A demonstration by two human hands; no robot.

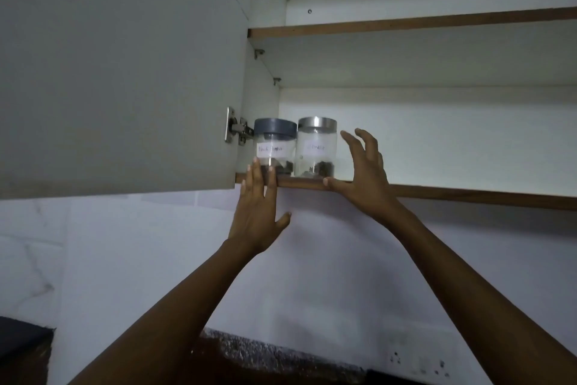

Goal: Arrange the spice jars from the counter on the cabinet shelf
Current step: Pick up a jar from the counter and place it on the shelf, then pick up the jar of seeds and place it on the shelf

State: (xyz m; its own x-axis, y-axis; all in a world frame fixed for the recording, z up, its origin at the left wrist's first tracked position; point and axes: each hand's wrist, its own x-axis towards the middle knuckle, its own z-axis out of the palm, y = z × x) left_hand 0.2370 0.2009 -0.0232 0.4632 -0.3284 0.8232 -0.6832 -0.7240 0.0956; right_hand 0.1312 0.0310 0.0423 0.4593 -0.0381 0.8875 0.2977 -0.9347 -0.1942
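Note:
Two clear spice jars stand side by side at the left end of the lower cabinet shelf (pixel 437 192). The left jar (pixel 276 147) has a grey lid and a white handwritten label. The right jar (pixel 316 147) has a silver lid and a faint label. Both hold a little dark spice at the bottom. My left hand (pixel 259 213) is raised with straight fingers, the fingertips touching the base of the grey-lidded jar. My right hand (pixel 363 172) is spread open just right of the silver-lidded jar, thumb at the shelf's front edge, fingers apart from the jar.
The cabinet door (pixel 118 72) hangs open at the left, its hinge (pixel 237 130) next to the jars. An upper shelf (pixel 406 22) is bare. The shelf extends right of the jars. Below are a white tiled wall, a speckled counter (pixel 249 350) and a wall socket (pixel 418 361).

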